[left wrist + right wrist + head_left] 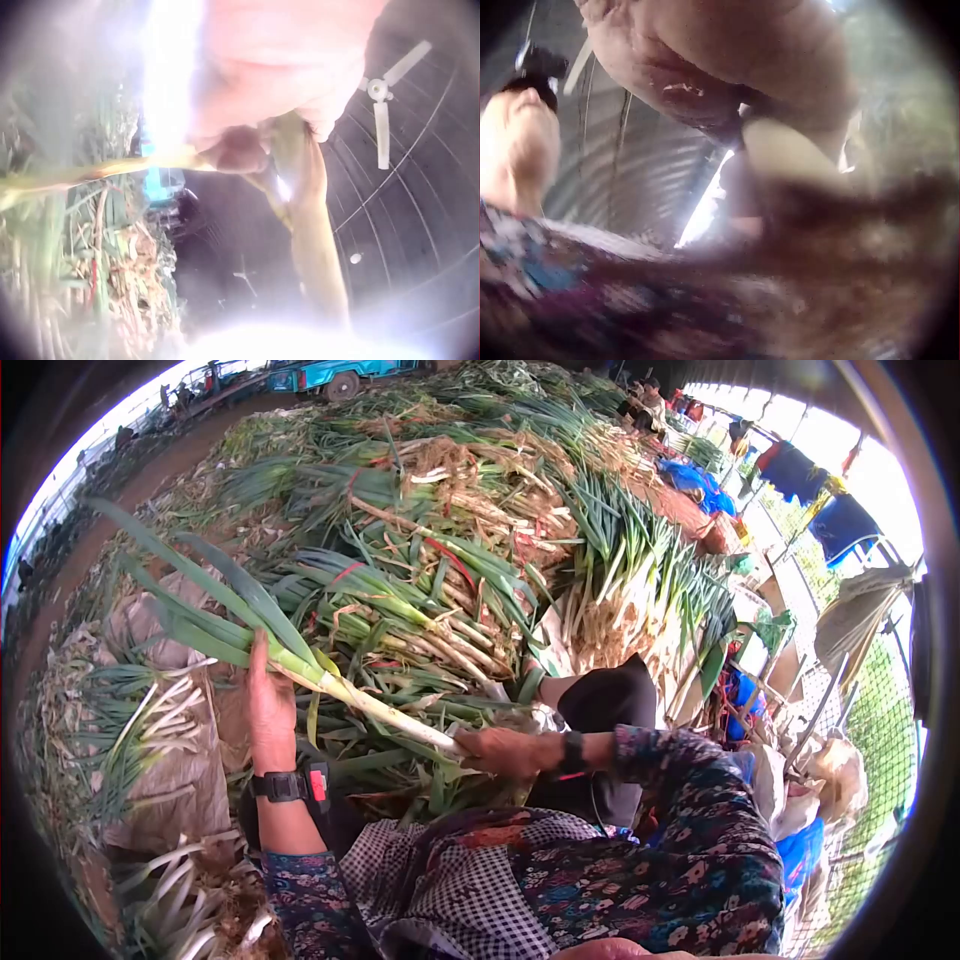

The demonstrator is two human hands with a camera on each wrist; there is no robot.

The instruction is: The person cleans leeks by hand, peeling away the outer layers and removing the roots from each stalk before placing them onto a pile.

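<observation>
A long green onion [375, 707] lies slantwise across my lap area, green leaves to the upper left and white stalk to the lower right. My left hand [271, 705] holds it where the leaves spread from the stalk. At the white root end, my right hand [508, 751] grips the stalk, its fingers covering the tip. In the left wrist view, the pale stalk [319, 247] runs down from the overexposed left hand [289, 64]. The right wrist view shows the white stalk [791, 154] under the curled right hand [727, 67].
Bundled green onions [430, 620] with red ties heap up in front. More onions stand upright [630, 580] at the right. Loose peeled-looking onions [165, 710] lie on a brown sack [175, 780] to the left. A green mesh fence [880, 760] runs along the right; a blue-green vehicle [340, 375] stands far back.
</observation>
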